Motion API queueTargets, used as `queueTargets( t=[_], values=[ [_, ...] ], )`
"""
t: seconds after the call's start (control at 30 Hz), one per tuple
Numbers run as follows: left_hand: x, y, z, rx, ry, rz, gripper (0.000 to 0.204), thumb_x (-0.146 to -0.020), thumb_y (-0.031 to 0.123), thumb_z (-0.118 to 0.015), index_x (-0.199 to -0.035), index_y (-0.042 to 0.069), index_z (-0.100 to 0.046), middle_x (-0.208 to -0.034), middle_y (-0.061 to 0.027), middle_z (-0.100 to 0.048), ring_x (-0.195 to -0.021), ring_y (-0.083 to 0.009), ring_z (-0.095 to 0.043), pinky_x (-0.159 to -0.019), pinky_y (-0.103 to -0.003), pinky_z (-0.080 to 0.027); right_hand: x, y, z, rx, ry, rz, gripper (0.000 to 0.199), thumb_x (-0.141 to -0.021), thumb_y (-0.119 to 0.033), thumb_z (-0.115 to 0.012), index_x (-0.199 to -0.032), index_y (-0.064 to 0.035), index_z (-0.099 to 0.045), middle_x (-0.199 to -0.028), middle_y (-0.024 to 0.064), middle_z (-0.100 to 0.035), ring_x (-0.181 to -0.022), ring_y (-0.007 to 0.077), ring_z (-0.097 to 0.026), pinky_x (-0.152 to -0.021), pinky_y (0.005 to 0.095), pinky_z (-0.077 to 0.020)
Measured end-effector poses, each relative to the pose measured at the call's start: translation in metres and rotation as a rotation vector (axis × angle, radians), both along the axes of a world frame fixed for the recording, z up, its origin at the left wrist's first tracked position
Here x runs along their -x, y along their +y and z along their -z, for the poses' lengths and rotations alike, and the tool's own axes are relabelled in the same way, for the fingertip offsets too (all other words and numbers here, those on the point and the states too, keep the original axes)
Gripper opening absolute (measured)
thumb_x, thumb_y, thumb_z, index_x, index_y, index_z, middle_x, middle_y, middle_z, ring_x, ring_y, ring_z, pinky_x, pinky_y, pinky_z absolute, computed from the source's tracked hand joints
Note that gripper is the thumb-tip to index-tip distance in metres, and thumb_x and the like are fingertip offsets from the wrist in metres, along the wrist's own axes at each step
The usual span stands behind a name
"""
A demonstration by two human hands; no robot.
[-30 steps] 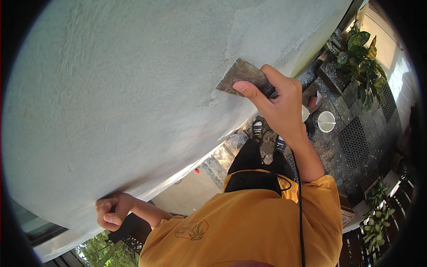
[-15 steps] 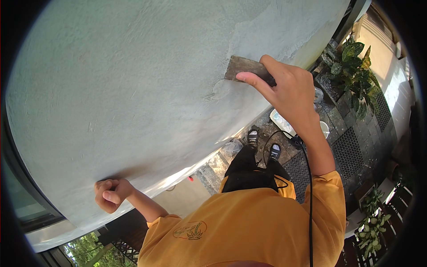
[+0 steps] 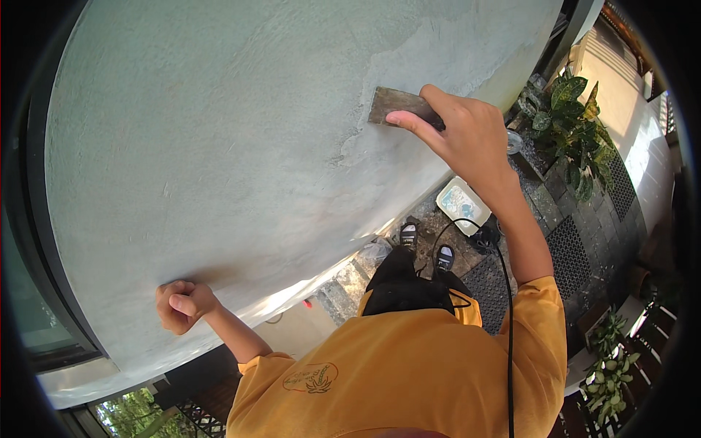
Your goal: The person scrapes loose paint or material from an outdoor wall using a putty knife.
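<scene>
Best kept: scraper point(image 3: 396, 106) at shallow tilt, pressure even along edge, strokes overlapping rim of patch point(image 3: 438, 55). Scraper appears against wall point(image 3: 219, 146), at that rim. Right hand point(image 3: 467, 135) grips it, thumb on face. Left hand point(image 3: 184, 306) loosely fisted beside wall; cannot tell contents.

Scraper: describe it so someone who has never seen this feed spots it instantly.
Start from the big pale wall filling the upper left. Towards its right side, the person's right hand pinches the scraper. It is flat, straight-edged and grey-brown, darker than the pale-rimmed tray lower in view.
</scene>
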State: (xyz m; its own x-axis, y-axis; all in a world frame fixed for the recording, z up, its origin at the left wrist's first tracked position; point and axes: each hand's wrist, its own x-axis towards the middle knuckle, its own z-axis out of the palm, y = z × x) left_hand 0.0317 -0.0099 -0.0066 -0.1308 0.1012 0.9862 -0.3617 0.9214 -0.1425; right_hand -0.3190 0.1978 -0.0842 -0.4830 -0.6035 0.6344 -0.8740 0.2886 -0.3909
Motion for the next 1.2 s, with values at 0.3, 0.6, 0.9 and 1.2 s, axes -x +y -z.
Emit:
queueTargets(
  t=[0.3, 0.6, 0.9, 1.2],
  values=[
    [0.008, 0.005, -0.001, -0.023, 0.038, -0.014, 0.02, -0.078, 0.009, -0.046, -0.059, 0.002, -0.049, -0.044, -0.0047, -0.042, -0.038, -0.0126, -0.038, -0.039, -0.024, -0.028, 0.006, 0.004, -0.006, -0.038, 0.049, 0.0, 0.05, -0.082, -0.054, -0.067, -0.072, -0.0064, -0.057, -0.051, 0.0078, -0.052, -0.043, 0.0257, -0.05, -0.043, 0.0335, -0.0375],
    [0.009, 0.005, -0.001, -0.046, 0.042, -0.006, 0.02, -0.078, 0.009, -0.046, -0.059, 0.002, -0.049, -0.044, -0.0043, -0.043, -0.038, -0.0122, -0.038, -0.04, -0.024, -0.029, 0.003, 0.001, -0.009, 0.055, 0.093, -0.03, 0.05, -0.082, -0.054, -0.067, -0.073, -0.0057, -0.058, -0.05, 0.0079, -0.052, -0.044, 0.0258, -0.051, -0.043, 0.0335, -0.0376],
    [0.006, 0.002, 0.0, -0.014, 0.019, 0.0, 0.031, -0.086, 0.017, -0.051, -0.059, 0.002, -0.052, -0.042, -0.0038, -0.043, -0.038, -0.0124, -0.039, -0.039, -0.023, -0.026, 0.008, 0.002, -0.006, 0.002, 0.06, -0.004, 0.051, -0.082, -0.056, -0.066, -0.075, -0.0053, -0.06, -0.049, 0.0084, -0.05, -0.043, 0.0249, -0.05, -0.043, 0.0333, -0.0368],
    [0.008, 0.004, -0.001, -0.015, 0.024, 0.013, 0.032, -0.087, 0.019, -0.051, -0.059, 0.003, -0.051, -0.041, -0.0027, -0.042, -0.037, -0.0126, -0.038, -0.039, -0.024, -0.026, 0.008, 0.0, -0.007, 0.029, -0.008, -0.046, 0.052, -0.082, -0.056, -0.066, -0.075, -0.0051, -0.06, -0.049, 0.0085, -0.051, -0.043, 0.0253, -0.05, -0.043, 0.0346, -0.0372]
  ],
)
